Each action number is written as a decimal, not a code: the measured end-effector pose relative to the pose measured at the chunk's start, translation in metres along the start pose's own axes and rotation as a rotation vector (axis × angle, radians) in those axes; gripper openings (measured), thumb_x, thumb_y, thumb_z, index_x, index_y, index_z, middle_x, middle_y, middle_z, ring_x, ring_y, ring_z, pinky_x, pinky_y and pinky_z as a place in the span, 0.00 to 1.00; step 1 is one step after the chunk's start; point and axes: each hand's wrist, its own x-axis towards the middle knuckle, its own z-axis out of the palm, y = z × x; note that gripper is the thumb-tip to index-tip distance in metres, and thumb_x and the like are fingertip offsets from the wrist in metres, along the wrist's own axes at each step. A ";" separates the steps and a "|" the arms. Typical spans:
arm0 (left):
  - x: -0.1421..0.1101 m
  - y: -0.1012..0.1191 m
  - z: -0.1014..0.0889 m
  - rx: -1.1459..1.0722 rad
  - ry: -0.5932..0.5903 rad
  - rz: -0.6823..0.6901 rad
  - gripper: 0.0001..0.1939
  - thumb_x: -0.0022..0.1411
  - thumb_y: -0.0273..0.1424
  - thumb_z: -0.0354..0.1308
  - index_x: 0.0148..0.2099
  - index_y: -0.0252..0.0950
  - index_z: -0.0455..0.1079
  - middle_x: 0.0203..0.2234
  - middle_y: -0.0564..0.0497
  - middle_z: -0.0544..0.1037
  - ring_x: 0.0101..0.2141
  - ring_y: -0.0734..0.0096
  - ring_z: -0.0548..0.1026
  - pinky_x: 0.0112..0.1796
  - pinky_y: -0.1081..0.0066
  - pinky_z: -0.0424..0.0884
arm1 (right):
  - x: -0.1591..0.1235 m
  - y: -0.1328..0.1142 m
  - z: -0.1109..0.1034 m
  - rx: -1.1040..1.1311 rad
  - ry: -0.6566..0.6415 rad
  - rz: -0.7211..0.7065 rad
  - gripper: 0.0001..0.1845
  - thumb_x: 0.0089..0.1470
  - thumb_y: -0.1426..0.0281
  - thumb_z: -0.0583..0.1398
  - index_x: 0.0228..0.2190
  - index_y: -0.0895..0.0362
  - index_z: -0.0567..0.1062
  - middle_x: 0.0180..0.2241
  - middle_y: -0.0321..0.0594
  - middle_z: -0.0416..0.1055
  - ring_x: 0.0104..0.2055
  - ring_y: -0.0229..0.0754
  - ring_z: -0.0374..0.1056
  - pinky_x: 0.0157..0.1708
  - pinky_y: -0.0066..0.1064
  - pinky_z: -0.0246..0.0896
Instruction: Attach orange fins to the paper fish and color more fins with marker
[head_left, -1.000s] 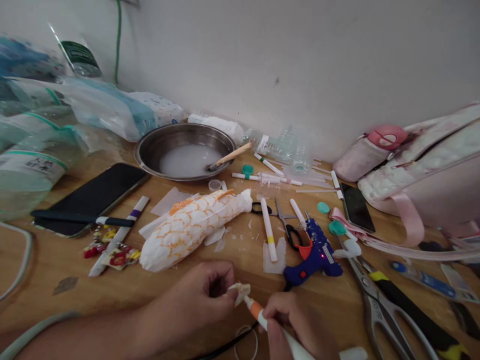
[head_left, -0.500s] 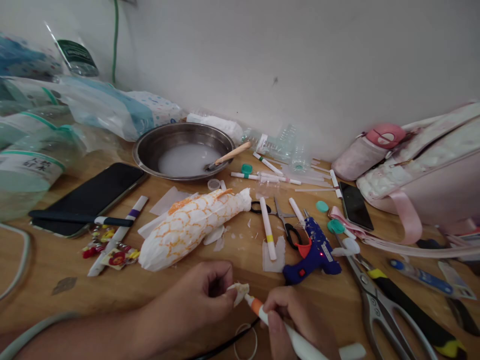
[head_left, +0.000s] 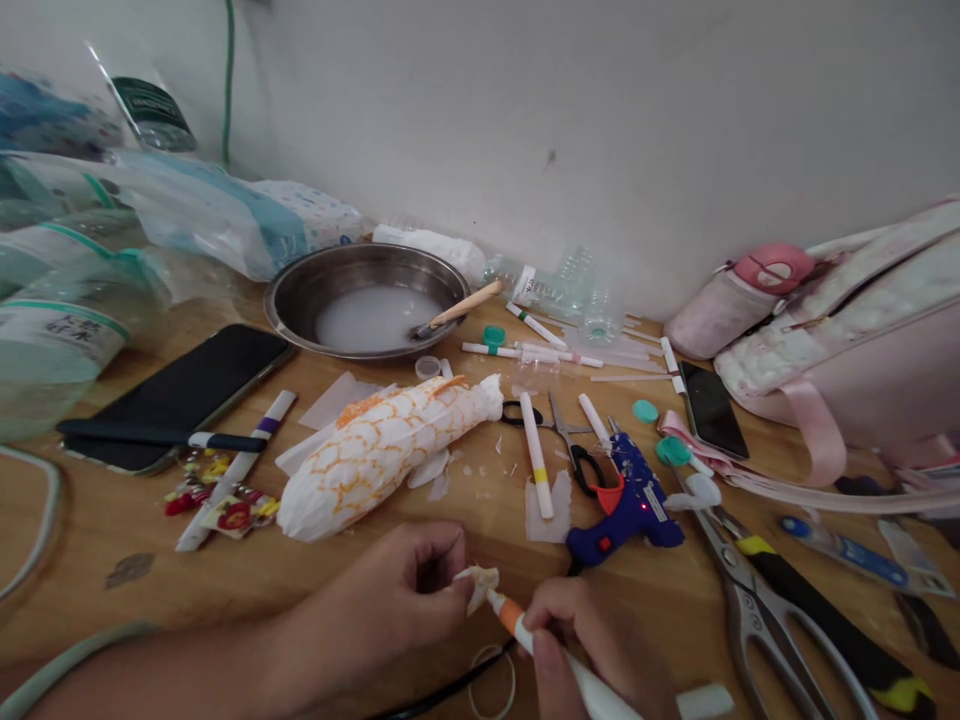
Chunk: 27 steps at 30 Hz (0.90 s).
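Between thumb and fingers, my left hand (head_left: pixel 409 590) pinches a small crumpled white piece (head_left: pixel 478 585) with yellowish marks; its material is hard to tell. My right hand (head_left: pixel 592 640) grips a white marker (head_left: pixel 581 680) with an orange band, its tip against or very close to the piece. Beyond my hands lies a white fish model (head_left: pixel 382 450) with orange scale lines drawn on its body and an orange fin on top. A marker with a yellow band (head_left: pixel 537 455) and a blue glue gun (head_left: pixel 630 500) with a lit red light lie past my right hand.
A metal bowl (head_left: pixel 281 325) of cloudy liquid stands behind the fish, a wooden-handled brush (head_left: pixel 465 305) leaning in it. Large scissors (head_left: pixel 750 610) and pliers (head_left: pixel 825 620) lie at right. Phones, bottles and a pink bag (head_left: pixel 862 340) surround the work area.
The marker in my right hand has shifted very slightly left at its tip. My left hand and the piece stay almost still.
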 end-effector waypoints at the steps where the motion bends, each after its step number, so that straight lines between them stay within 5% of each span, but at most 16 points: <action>1: 0.000 0.001 0.000 0.002 0.001 -0.004 0.13 0.47 0.41 0.49 0.20 0.40 0.51 0.15 0.61 0.54 0.20 0.76 0.52 0.21 0.74 0.49 | 0.000 0.000 0.000 0.001 -0.006 0.014 0.08 0.53 0.70 0.50 0.26 0.50 0.66 0.16 0.25 0.69 0.15 0.32 0.64 0.18 0.21 0.56; 27: -0.003 0.007 0.001 0.037 0.003 0.006 0.14 0.50 0.42 0.49 0.22 0.40 0.52 0.16 0.60 0.55 0.21 0.75 0.53 0.22 0.74 0.51 | 0.004 -0.004 -0.002 0.035 -0.018 0.039 0.09 0.54 0.70 0.50 0.25 0.52 0.67 0.16 0.27 0.68 0.15 0.32 0.65 0.17 0.20 0.56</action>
